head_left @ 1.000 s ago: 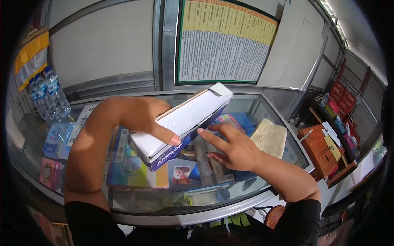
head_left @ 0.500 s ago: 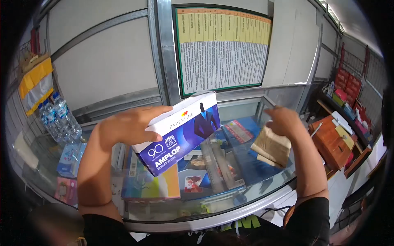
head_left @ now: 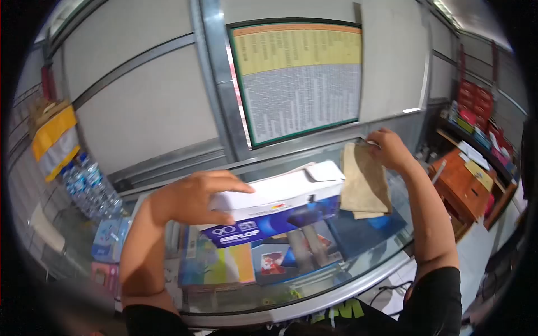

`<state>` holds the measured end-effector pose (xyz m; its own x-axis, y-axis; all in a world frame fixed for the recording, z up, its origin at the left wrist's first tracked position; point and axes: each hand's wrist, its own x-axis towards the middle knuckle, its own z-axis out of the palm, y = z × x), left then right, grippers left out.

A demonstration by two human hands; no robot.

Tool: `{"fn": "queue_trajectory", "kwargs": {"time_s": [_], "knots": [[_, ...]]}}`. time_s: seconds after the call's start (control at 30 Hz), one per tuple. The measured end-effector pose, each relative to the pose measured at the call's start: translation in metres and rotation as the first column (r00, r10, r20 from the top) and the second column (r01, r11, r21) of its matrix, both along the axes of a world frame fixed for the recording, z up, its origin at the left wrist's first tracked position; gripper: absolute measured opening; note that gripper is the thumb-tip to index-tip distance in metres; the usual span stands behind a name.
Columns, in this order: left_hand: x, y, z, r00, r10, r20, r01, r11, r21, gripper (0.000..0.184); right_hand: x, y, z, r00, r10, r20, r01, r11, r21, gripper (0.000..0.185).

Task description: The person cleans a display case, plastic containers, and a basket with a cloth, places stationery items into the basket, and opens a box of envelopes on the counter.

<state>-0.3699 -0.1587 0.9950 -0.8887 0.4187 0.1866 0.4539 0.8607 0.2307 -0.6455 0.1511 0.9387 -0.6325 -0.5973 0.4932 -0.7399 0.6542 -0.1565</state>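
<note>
My left hand (head_left: pixel 188 197) grips the left end of a white and blue envelope box (head_left: pixel 280 215), fingers over the top and thumb on the front. The box is tilted above a glass display case, its white top face turned up towards me. My right hand (head_left: pixel 390 150) is closed at the upper edge of a folded beige cloth (head_left: pixel 365 182), which hangs or lies below the fingers at the box's right. The fingertips are partly hidden, but they appear pinched on the cloth.
Under the glass of the display case (head_left: pixel 358 269) lie colourful books (head_left: pixel 218 263) and packets. Several water bottles (head_left: pixel 92 187) and a blue box (head_left: pixel 110 238) stand at the left. A framed chart (head_left: pixel 302 84) hangs behind. A wooden desk (head_left: pixel 462 187) stands at the right.
The envelope box has moved right and tipped so that more of its top shows. My right hand has drawn the cloth's upper edge up and back. The view has shifted slightly.
</note>
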Motion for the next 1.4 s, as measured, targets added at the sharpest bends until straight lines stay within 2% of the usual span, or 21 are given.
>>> {"fn": "queue_trajectory", "kwargs": {"time_s": [0.03, 0.1, 0.13, 0.2, 0.27, 0.3, 0.37, 0.4, 0.47, 0.53, 0.63, 0.73, 0.8, 0.9, 1.0, 1.03, 1.07, 1.13, 1.2, 1.3, 1.4], "knots": [[-0.001, -0.001, -0.001, 1.000, -0.016, -0.005, 0.017, 0.999, 0.035, 0.041, 0.006, -0.009, 0.000, 0.999, 0.037, -0.009, -0.037, 0.999, 0.002, 0.026], [0.003, -0.007, 0.000, 1.000, -0.017, -0.018, 0.019, 0.997, 0.070, 0.041, 0.022, -0.017, -0.001, 0.993, 0.029, -0.118, -0.053, 0.977, -0.206, 0.034], [0.003, -0.009, 0.002, 1.000, 0.016, 0.015, -0.018, 0.995, 0.097, 0.042, 0.034, -0.022, 0.001, 0.991, 0.045, -0.126, -0.071, 0.977, -0.203, 0.034], [0.003, -0.011, 0.001, 0.993, 0.059, 0.098, -0.073, 0.986, 0.153, 0.043, 0.072, -0.039, 0.005, 0.892, 0.449, -0.048, -0.429, 0.808, -0.403, 0.044], [0.004, -0.015, 0.000, 0.990, 0.068, 0.121, -0.087, 0.983, 0.164, 0.042, 0.104, -0.041, 0.007, 0.823, 0.556, -0.115, -0.567, 0.794, -0.220, 0.052], [0.004, -0.018, 0.004, 0.988, 0.082, 0.129, -0.102, 0.981, 0.164, 0.042, 0.112, -0.041, 0.009, 0.826, 0.549, -0.126, -0.563, 0.798, -0.213, 0.052], [0.005, -0.019, 0.009, 0.985, 0.118, 0.124, -0.138, 0.976, 0.168, 0.042, 0.120, -0.046, 0.012, 0.673, 0.620, -0.404, -0.615, 0.772, 0.159, 0.055], [0.006, -0.016, 0.011, 0.981, 0.133, 0.138, -0.152, 0.980, 0.132, 0.041, 0.121, -0.047, 0.011, 0.654, 0.636, -0.410, -0.631, 0.757, 0.167, 0.055], [0.011, -0.013, 0.013, 0.970, 0.174, 0.171, -0.186, 0.981, 0.060, 0.039, 0.120, -0.048, 0.008, 0.703, 0.573, -0.423, -0.560, 0.811, 0.167, 0.054], [0.012, -0.017, 0.009, 0.967, 0.199, 0.161, -0.217, 0.971, 0.102, 0.039, 0.118, -0.048, 0.010, 0.714, 0.547, -0.436, -0.533, 0.829, 0.167, 0.054], [0.014, -0.017, 0.010, 0.966, 0.204, 0.161, -0.230, 0.958, 0.170, 0.039, 0.115, -0.043, 0.010, 0.793, 0.400, -0.460, -0.474, 0.879, -0.051, 0.050], [0.021, -0.011, 0.019, 0.960, 0.218, 0.175, -0.225, 0.974, 0.016, 0.034, 0.105, -0.037, 0.013, 0.800, 0.283, -0.530, -0.374, 0.925, -0.070, 0.051], [0.023, -0.007, 0.017, 0.955, 0.249, 0.163, -0.253, 0.968, 0.000, 0.031, 0.099, -0.033, 0.013, 0.801, 0.227, -0.553, -0.329, 0.940, -0.090, 0.052], [0.023, 0.000, 0.014, 0.944, 0.308, 0.122, -0.307, 0.951, -0.024, 0.025, 0.094, -0.031, 0.016, 0.963, 0.268, -0.013, -0.267, 0.962, 0.049, 0.060], [0.021, 0.007, 0.015, 0.849, 0.517, 0.106, -0.522, 0.853, 0.023, 0.017, 0.095, -0.039, 0.003, 0.931, 0.356, 0.076, -0.363, 0.925, 0.110, 0.062], [0.023, 0.002, 0.011, 0.849, 0.518, 0.101, -0.523, 0.852, 0.025, 0.017, 0.093, -0.041, -0.001, 0.913, 0.388, 0.124, -0.404, 0.903, 0.147, 0.063], [0.025, -0.010, 0.003, 0.883, 0.456, 0.107, -0.468, 0.854, 0.225, 0.017, 0.090, -0.044, -0.006, 0.913, 0.389, 0.122, -0.404, 0.902, 0.149, 0.063], [0.033, -0.033, -0.014, 0.940, 0.332, 0.077, -0.312, 0.743, 0.592, 0.017, 0.080, -0.048, -0.017, 0.900, 0.414, 0.136, -0.429, 0.897, 0.109, 0.064], [0.043, -0.046, -0.026, 0.943, 0.314, 0.109, -0.310, 0.712, 0.630, 0.017, 0.076, -0.050, -0.022, 0.890, 0.430, 0.150, -0.445, 0.891, 0.089, 0.064], [0.054, -0.053, -0.046, 0.949, 0.267, 0.167, -0.304, 0.641, 0.704, 0.018, 0.075, -0.054, -0.025, 0.810, 0.500, 0.306, -0.488, 0.864, -0.121, 0.064], [0.056, -0.048, -0.069, 0.975, 0.222, 0.026, -0.162, 0.622, 0.766, 0.019, 0.078, -0.059, -0.031, 0.744, 0.487, 0.458, -0.417, 0.874, -0.251, 0.058]]}}
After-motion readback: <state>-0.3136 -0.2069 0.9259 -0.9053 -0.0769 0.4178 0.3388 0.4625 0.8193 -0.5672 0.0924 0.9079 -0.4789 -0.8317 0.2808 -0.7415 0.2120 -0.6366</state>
